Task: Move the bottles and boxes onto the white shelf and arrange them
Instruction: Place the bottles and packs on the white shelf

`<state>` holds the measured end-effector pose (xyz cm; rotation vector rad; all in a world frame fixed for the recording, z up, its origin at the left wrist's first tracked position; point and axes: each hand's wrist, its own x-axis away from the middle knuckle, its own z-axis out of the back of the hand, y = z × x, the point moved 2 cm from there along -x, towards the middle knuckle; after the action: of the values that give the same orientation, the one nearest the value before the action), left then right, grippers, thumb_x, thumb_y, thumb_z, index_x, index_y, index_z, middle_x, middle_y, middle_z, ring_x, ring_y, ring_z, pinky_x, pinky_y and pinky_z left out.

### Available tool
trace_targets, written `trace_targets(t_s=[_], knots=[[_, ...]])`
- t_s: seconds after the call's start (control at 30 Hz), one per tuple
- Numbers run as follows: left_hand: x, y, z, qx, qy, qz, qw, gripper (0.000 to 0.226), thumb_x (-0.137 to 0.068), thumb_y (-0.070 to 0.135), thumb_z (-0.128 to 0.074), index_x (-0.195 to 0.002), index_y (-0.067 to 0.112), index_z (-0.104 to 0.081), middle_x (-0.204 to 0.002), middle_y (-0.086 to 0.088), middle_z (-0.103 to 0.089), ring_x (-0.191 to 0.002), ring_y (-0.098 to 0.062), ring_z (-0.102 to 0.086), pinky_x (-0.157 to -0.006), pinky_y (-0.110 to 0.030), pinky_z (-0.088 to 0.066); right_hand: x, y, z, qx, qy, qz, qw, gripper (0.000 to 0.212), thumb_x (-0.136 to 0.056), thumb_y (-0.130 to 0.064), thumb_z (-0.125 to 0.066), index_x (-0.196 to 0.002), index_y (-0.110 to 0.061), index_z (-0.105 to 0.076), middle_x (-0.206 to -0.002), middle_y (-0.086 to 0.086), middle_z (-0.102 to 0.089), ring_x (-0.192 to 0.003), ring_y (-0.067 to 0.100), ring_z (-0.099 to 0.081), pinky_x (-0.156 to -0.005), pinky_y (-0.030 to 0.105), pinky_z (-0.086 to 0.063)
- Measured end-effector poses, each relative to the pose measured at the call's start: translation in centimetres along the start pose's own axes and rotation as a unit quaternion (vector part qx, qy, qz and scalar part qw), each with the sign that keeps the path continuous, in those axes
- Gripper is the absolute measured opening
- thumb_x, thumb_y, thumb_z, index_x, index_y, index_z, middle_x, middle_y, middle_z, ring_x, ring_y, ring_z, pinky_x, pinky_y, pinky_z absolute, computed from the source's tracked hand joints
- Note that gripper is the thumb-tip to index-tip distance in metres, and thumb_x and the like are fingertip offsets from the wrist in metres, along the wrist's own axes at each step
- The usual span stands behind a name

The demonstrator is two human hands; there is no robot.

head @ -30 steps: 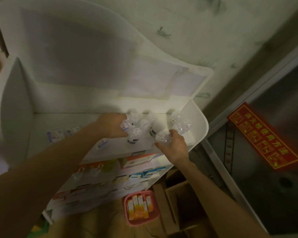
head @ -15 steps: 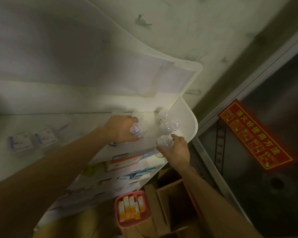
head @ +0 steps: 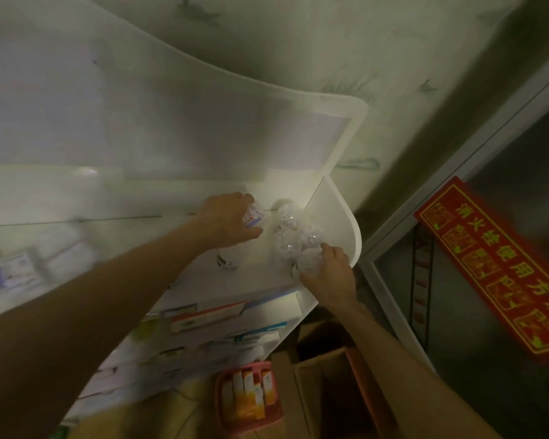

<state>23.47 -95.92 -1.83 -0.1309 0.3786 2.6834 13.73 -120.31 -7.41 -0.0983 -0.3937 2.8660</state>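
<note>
Several small clear bottles (head: 293, 229) stand clustered at the right end of the white shelf's top board (head: 267, 274), against its curved side panel (head: 339, 229). My left hand (head: 229, 220) grips one labelled bottle (head: 253, 217) just left of the cluster. My right hand (head: 328, 274) holds the front bottle (head: 308, 263) near the shelf's front edge. Another bottle (head: 227, 263) stands below my left hand. Small boxes (head: 10, 274) lie blurred at the shelf's left.
Lower shelf levels hold rows of medicine boxes (head: 206, 318). A pink basket (head: 251, 397) with orange boxes sits on the floor beside open cardboard cartons (head: 327, 369). A glass cabinet door with a red sign (head: 495, 267) stands to the right.
The view swung left and closer. My left hand moved its bottle back toward the cluster at the right end. My right hand stayed on the front bottle.
</note>
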Motion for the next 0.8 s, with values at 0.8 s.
trace_targets(t_s=[0.8], knots=[[5.9, -9.2, 4.6, -0.092, 0.057, 0.122, 0.987, 0.077, -0.079, 0.061, -0.063, -0.142, 0.020, -0.045, -0.137, -0.006, -0.056, -0.114, -0.028, -0.060, -0.091, -0.036, -0.046, -2.0, -14.4, -2.4, -0.120, 0.092, 0.337, 0.929, 0.058, -0.085, -0.029, -0.062, -0.139, -0.011, -0.050, -0.145, 0.009, -0.048, -0.140, 0.031, -0.036, -0.116, 0.044, -0.031]])
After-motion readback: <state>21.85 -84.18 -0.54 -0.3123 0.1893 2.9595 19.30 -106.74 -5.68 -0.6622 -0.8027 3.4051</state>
